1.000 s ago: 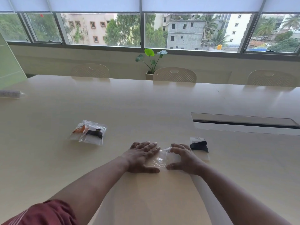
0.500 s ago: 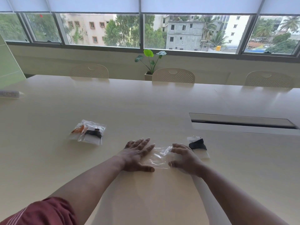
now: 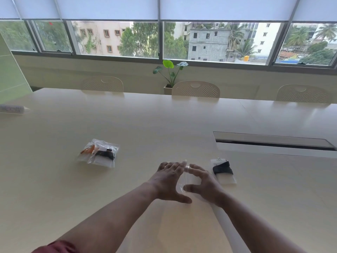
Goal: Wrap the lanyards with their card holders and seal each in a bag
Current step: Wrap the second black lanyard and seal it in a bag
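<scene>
- While both forearms reach out over the table [image 3: 164, 121] from its near edge, the left hand [image 3: 168, 181] and right hand [image 3: 204, 187] meet over an empty clear bag [image 3: 190, 179] near the middle of the near half.
- Left hand: fingers extended and spread, lying flat on the left part of the clear bag, thumb stretched toward the near edge. Nothing is gripped.
- Right hand: fingers and thumb arched, tips touching the bag's right part; whether they pinch the film cannot be told.
- Wrapped black lanyard on its card holder [image 3: 222, 170]: unbagged, flat on the table, just beside the right hand on its right.
- Sealed bags [image 3: 99, 153]: two, overlapping, toward the left edge, well apart from the hands; one shows orange contents, the other black.
</scene>
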The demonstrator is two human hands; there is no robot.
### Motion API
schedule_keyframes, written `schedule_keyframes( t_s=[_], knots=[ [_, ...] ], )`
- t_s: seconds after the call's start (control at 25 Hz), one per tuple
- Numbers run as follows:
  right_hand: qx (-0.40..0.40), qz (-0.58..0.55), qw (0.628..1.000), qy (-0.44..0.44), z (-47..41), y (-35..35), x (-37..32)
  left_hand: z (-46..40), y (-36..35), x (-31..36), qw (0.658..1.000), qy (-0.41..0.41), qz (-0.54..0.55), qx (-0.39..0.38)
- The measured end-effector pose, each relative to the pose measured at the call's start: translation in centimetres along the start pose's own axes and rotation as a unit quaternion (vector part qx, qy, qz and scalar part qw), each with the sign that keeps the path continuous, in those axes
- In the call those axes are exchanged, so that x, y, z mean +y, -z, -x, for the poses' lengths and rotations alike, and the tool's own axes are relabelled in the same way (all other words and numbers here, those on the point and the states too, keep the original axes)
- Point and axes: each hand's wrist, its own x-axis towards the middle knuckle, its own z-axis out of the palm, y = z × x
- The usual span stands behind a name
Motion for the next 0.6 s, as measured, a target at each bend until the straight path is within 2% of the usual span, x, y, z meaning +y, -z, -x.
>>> schedule_keyframes(
  t_s=[0.16,0.36,0.6],
  knots=[
    [-0.011,-0.009,1.0,-0.007,-0.12,-0.07,0.2,0.01,0.01,-0.23,0.999,0.004,0.008,0.041],
    [-0.008,-0.037,0.999,0.017,-0.57,-0.1,0.33,-0.01,0.18,0.03,1.0,0.004,0.001,0.021],
    [-0.021,0.022,0.999,0.016,-0.01,0.34,-0.33,-0.09,0.85,-0.09,1.0,-0.004,-0.009,-0.001]
  ],
)
